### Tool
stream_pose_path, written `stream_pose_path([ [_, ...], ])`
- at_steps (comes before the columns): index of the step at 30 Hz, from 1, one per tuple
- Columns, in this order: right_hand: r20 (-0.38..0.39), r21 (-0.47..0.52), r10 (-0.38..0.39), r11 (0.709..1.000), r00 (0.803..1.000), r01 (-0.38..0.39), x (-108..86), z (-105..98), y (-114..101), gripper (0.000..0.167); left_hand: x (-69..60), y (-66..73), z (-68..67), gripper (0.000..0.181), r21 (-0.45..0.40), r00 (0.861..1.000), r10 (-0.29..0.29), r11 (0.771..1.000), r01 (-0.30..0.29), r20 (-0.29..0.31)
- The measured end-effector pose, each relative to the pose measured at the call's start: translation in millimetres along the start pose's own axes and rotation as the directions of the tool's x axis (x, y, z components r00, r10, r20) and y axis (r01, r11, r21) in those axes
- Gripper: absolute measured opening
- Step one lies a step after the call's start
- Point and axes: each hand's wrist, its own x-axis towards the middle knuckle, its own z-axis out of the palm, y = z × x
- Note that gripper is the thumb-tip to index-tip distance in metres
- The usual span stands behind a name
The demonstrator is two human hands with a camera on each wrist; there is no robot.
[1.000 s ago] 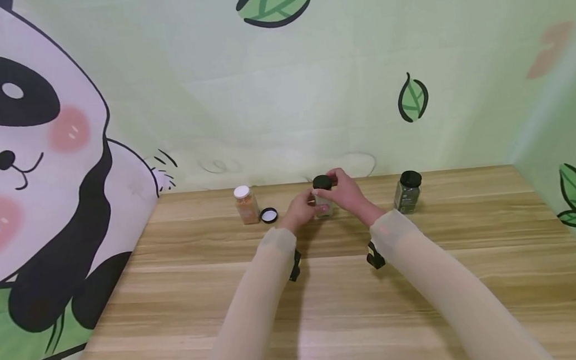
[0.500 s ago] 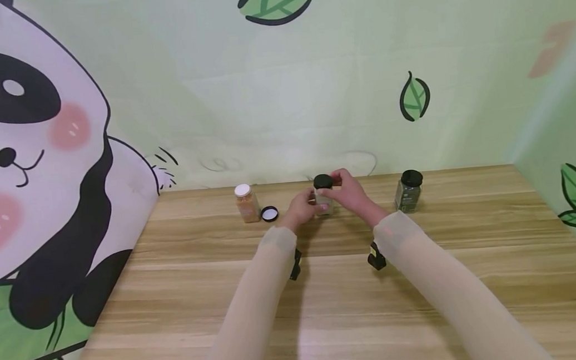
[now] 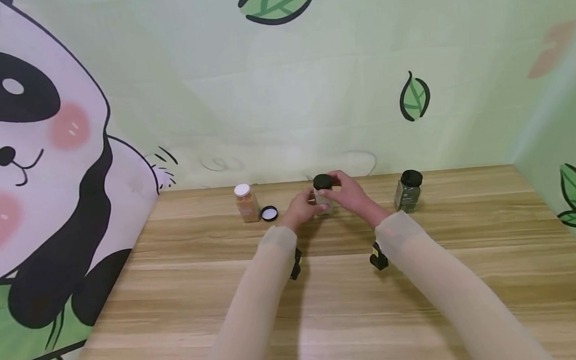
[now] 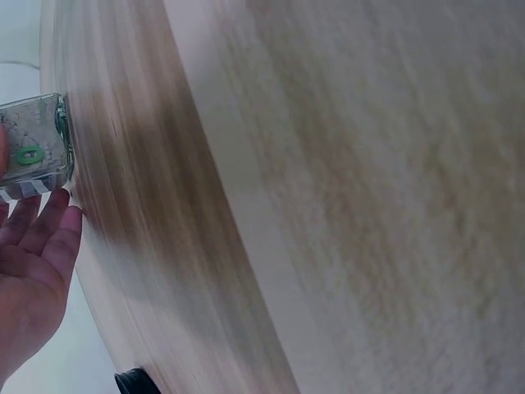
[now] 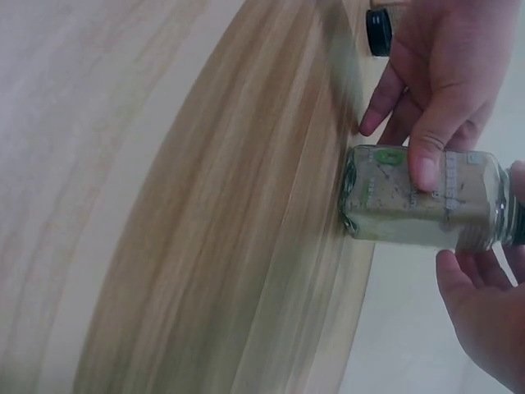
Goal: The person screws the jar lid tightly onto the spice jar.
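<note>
A square glass jar [image 5: 426, 215] with pale powdery contents and a green mark stands upright on the table, capped by a black lid [image 3: 322, 181]. My left hand [image 3: 300, 209] grips the jar's body, thumb on the near face and fingers round the far side. At the top, my right hand [image 3: 352, 194] holds the lid between thumb and fingers. The right wrist view shows the left thumb [image 5: 425, 168] pressed on the label, while the lid is mostly cut off at the edge. Only the jar's lower part appears in the left wrist view.
To the left stands a jar of orange contents [image 3: 247, 206] with a white top. Beside it lies a loose black lid [image 3: 269, 213], white inside up. A dark-filled jar [image 3: 407, 194] with a black lid stands at the right. A wall hanging [image 3: 187, 98] rises behind the table.
My right thumb has shifted slightly rightward across the lid, and the right wrist has moved a little to the right. The left hand and jar have stayed in place.
</note>
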Motion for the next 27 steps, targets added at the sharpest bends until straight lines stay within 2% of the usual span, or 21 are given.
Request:
stream_pose_path([
  [4,-0.035,0.002,0.012,1.000,0.999,-0.012,-0.1,2.5,0.9,0.055,-1.0,1.0,0.2,0.062,-0.004,1.000,0.005,1.000,-0.005,-0.002],
  [6,-0.043,0.000,0.022,1.000,0.999,-0.022,0.6,3.9,2.2,0.055,-6.8,7.1,0.2,0.061,-0.016,1.000,-0.019,1.000,0.019,-0.003],
  [9,-0.029,0.016,0.033,0.999,0.999,-0.033,1.5,4.8,3.1,0.061,-7.3,6.7,-0.9,0.063,-0.018,1.000,-0.031,0.999,0.031,-0.002],
  [12,-0.001,0.034,0.030,0.999,1.000,-0.030,1.6,4.1,2.7,0.067,-2.5,1.9,-2.3,0.066,-0.013,0.999,-0.037,0.999,0.037,0.011],
  [14,0.016,0.028,0.017,0.999,1.000,-0.018,1.7,3.2,2.5,0.065,2.5,-4.0,-2.7,0.067,0.001,1.000,-0.020,1.000,0.020,0.016],
  [17,0.019,0.006,-0.010,1.000,1.000,0.010,1.4,2.2,1.6,0.058,5.7,-6.4,-3.1,0.067,0.012,0.999,-0.027,1.000,0.026,0.019],
  [22,-0.028,0.013,-0.005,1.000,1.000,0.005,1.3,3.3,1.5,0.054,-1.6,2.1,-2.8,0.062,-0.009,0.999,-0.032,0.999,0.032,0.014],
  [27,-0.028,0.015,0.040,0.999,0.999,-0.039,1.4,4.4,1.5,0.072,-7.2,7.4,-0.7,0.061,0.020,1.000,-0.028,0.999,0.028,-0.004],
])
